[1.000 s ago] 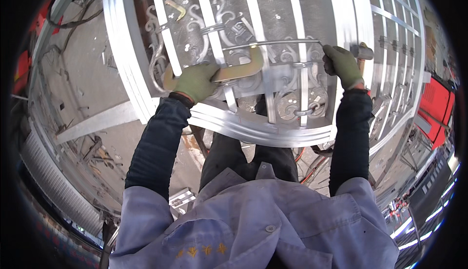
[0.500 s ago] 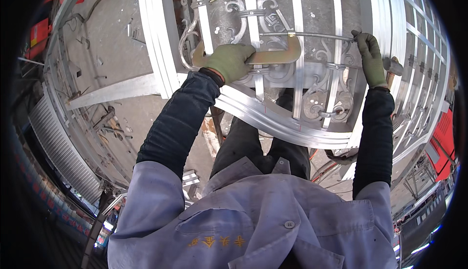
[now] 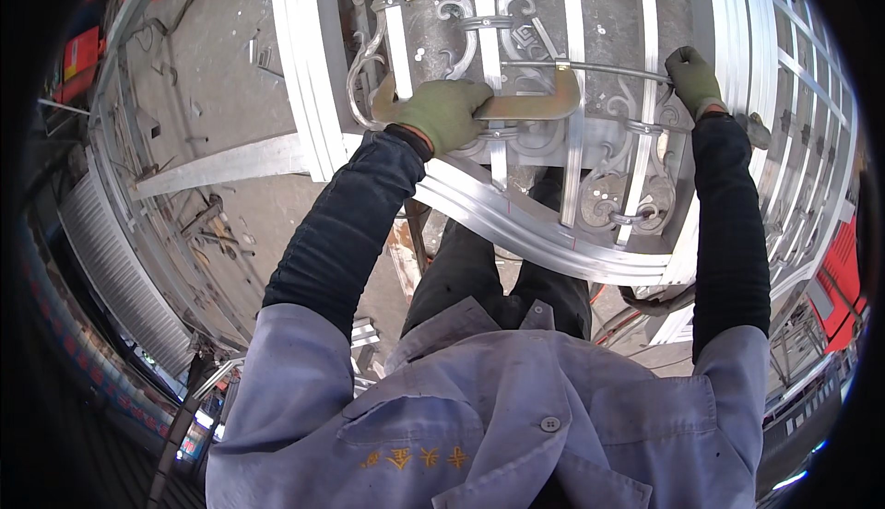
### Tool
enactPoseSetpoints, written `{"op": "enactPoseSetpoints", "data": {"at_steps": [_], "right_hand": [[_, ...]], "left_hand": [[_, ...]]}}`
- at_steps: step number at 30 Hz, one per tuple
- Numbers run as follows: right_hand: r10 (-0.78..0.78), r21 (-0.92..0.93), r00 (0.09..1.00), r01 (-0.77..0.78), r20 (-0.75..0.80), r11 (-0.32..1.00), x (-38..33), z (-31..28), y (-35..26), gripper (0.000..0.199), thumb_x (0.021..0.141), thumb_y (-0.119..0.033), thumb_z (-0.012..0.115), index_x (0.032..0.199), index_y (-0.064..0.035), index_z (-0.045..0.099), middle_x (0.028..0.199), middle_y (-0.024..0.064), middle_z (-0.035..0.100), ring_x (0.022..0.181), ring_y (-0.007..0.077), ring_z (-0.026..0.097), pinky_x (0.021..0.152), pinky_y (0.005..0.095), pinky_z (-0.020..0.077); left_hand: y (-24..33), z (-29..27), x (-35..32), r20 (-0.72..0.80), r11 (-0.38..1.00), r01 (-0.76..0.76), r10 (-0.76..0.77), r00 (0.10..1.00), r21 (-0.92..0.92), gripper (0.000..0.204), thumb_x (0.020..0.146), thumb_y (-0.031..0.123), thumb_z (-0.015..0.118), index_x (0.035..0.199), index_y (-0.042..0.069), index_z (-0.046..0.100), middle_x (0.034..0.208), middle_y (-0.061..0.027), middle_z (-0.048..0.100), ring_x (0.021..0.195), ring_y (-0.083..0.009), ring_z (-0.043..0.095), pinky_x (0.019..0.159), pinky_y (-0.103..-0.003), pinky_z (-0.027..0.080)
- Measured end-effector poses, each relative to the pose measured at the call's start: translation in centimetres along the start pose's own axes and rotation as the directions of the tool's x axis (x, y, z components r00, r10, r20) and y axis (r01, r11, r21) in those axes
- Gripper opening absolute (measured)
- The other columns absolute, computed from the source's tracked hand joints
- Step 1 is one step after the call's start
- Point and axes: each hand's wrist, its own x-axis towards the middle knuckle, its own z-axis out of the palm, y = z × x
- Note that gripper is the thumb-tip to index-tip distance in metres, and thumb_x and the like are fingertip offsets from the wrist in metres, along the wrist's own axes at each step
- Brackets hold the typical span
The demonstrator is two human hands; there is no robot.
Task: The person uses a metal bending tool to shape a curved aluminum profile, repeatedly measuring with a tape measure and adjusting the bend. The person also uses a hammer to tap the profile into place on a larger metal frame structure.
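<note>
My left hand, in a green work glove, is wrapped around the yellowish body of a C-clamp. The clamp lies across the bright metal bars of a gate-like panel. Its long threaded screw runs to the right, and my right hand, gloved the same way, is closed on the screw's outer end. The fingers there hide the end and any handle. Grey scroll ornaments sit between the bars under the clamp, and a curved metal rail crosses the panel's near side.
A wide metal upright borders the panel on the left, another on the right. Farther right lies a second barred panel. Offcuts and tools are scattered on the floor at left. A dark cable hangs by the near rail.
My right hand has turned at the screw's end, its fingers now curled more tightly into a fist. My left hand keeps its hold on the clamp. The whole view has shifted slightly.
</note>
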Motion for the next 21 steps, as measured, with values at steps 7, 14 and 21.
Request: {"op": "enactPoseSetpoints", "data": {"at_steps": [7, 14, 21], "right_hand": [[-0.321, 0.407, 0.898, 0.184, 0.302, 0.895, -3.7, -2.6, 3.1, 0.050, 0.110, -0.011, 0.075, 0.160, -0.0115, 0.070, 0.126, 0.0018, 0.077, 0.106, 0.0121, 0.068, 0.100, 0.0273, 0.0576], [-0.431, 0.101, 0.857, 0.420, 0.283, 0.902, -2.3, -3.4, 4.0, 0.044, 0.117, -0.030, 0.072, 0.160, -0.0186, 0.071, 0.139, 0.0006, 0.078, 0.129, 0.0117, 0.068, 0.116, 0.0296, 0.0521], [-0.196, 0.114, 0.935, 0.169, 0.296, 0.979, -1.2, -3.3, 4.1, 0.042, 0.116, -0.041, 0.073, 0.151, -0.0172, 0.077, 0.117, -0.0088, 0.078, 0.107, 0.0038, 0.066, 0.082, 0.0240, 0.0483]], "left_hand": [[0.0, -0.3, 0.1, -0.023, 1.000, -0.004, 0.003, 1.000, -0.022, 0.035, 0.095, 0.031, 0.082, 0.123, 0.011, 0.077, 0.116, -0.0179, 0.081, 0.110, -0.0412, 0.078, 0.098, -0.051, 0.061], [-0.6, 0.7, 0.0, -0.064, 0.999, -0.027, 0.028, 0.998, 0.023, 0.035, 0.097, 0.033, 0.082, 0.124, 0.012, 0.078, 0.114, -0.0160, 0.082, 0.110, -0.0399, 0.079, 0.098, -0.050, 0.061], [-0.5, 0.7, 0.3, -0.046, 0.998, 0.001, 0.003, 0.999, 0.068, 0.035, 0.099, 0.030, 0.075, 0.130, 0.015, 0.078, 0.121, -0.0133, 0.083, 0.115, -0.0366, 0.080, 0.103, -0.050, 0.062]]}}
